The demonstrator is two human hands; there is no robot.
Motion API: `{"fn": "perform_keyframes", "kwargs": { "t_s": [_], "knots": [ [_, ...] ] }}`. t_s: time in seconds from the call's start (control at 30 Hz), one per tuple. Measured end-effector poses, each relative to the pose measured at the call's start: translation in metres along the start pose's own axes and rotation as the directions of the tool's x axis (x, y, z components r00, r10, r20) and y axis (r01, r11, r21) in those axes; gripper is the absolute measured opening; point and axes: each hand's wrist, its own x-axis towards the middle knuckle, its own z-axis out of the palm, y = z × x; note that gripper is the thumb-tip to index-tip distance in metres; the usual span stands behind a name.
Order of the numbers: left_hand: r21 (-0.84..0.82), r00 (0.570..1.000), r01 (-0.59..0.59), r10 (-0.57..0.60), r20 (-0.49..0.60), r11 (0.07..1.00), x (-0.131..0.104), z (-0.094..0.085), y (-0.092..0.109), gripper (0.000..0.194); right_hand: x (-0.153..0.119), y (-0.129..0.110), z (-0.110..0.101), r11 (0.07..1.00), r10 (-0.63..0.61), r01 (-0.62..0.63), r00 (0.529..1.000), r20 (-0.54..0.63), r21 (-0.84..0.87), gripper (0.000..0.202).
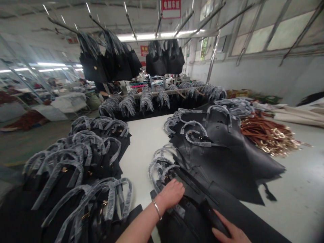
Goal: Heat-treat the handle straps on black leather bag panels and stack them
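A black leather bag (188,221) lies in front of me at the bottom centre. My left hand (172,193), with a bangle at the wrist, is closed with curled fingers at its upper part, just below the plastic-wrapped handles (160,165). What lies inside those fingers is hidden. At the lower right, my right hand (231,231) is closed on a raised, folded black edge of the bag, thumb on the near side. Beyond it, more black bags (222,162) with wrapped handles lie stacked and overlapping.
Piles of black bags (101,199) with wrapped handles cover the left side of the white table (143,135). Brown straps with gold clasps (273,138) are heaped at the right. Behind stands a metal rack (214,57) with hanging bags (164,60).
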Motion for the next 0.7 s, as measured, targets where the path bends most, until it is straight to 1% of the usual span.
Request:
{"fn": "perform_keyframes", "kwargs": {
  "t_s": [0.03,0.07,0.1,0.13,0.17,0.2,0.23,0.3,0.33,0.4,0.43,0.47,0.53,0.63,0.7],
  "knots": [
    [-0.127,0.999,0.047,-0.044,0.024,0.991,-0.006,-0.001,0.006,0.009,0.0,0.001,0.001,1.0,0.004,-0.004,1.0,-0.005,-0.017,0.07],
    [-0.297,0.99,0.137,-0.129,0.048,0.945,-0.012,-0.001,0.013,0.006,-0.001,0.0,0.001,0.999,0.002,-0.003,1.0,-0.009,-0.038,0.071],
    [-0.476,0.968,0.246,-0.234,0.085,0.844,-0.018,0.001,0.021,0.007,-0.004,-0.001,0.001,0.998,-0.005,0.004,1.0,-0.019,-0.056,0.072],
    [-0.628,0.931,0.346,-0.337,0.14,0.696,-0.024,0.004,0.03,0.01,-0.008,-0.003,0.001,0.997,-0.011,0.01,1.0,-0.016,-0.076,0.072],
    [-0.734,0.885,0.422,-0.416,0.208,0.531,-0.029,0.009,0.04,0.012,-0.012,-0.005,0.0,0.995,-0.034,0.033,0.999,-0.01,-0.09,0.071],
    [-0.793,0.841,0.473,-0.465,0.277,0.384,-0.033,0.015,0.049,0.015,-0.018,-0.009,-0.002,0.994,-0.045,0.043,0.999,-0.011,-0.097,0.071],
    [-0.815,0.807,0.505,-0.488,0.332,0.282,-0.037,0.022,0.059,0.018,-0.024,-0.012,-0.004,0.995,-0.038,0.037,0.999,-0.008,-0.093,0.071],
    [-0.843,0.764,0.523,-0.508,0.396,0.129,-0.043,0.035,0.076,0.027,-0.036,-0.019,-0.01,0.997,-0.023,0.025,1.0,0.02,-0.073,0.073],
    [-0.866,0.743,0.5,-0.524,0.416,0.022,-0.046,0.041,0.084,0.03,-0.042,-0.021,-0.013,0.998,-0.015,0.017,0.999,0.044,-0.059,0.074],
    [-0.9,0.712,0.382,-0.553,0.432,-0.21,-0.051,0.05,0.097,0.038,-0.053,-0.023,-0.017,1.0,-0.004,0.006,0.995,0.102,-0.027,0.074],
    [-0.9,0.703,0.31,-0.564,0.433,-0.306,-0.052,0.053,0.103,0.043,-0.057,-0.024,-0.018,1.0,0.001,-0.001,0.991,0.135,-0.007,0.074],
    [-0.895,0.698,0.249,-0.571,0.431,-0.371,-0.053,0.055,0.108,0.047,-0.061,-0.024,-0.018,1.0,0.004,-0.007,0.986,0.168,0.019,0.074],
    [-0.888,0.697,0.19,-0.579,0.422,-0.418,-0.053,0.057,0.116,0.053,-0.064,-0.024,-0.016,0.997,0.008,-0.025,0.974,0.228,0.073,0.075],
    [-0.897,0.704,0.168,-0.586,0.4,-0.41,-0.052,0.057,0.124,0.053,-0.061,-0.03,-0.008,0.99,0.013,-0.055,0.955,0.298,0.133,0.076],
    [-0.902,0.709,0.165,-0.587,0.39,-0.4,-0.051,0.057,0.127,0.051,-0.056,-0.036,-0.004,0.982,0.024,-0.077,0.956,0.292,0.171,0.079]
  ]
}}
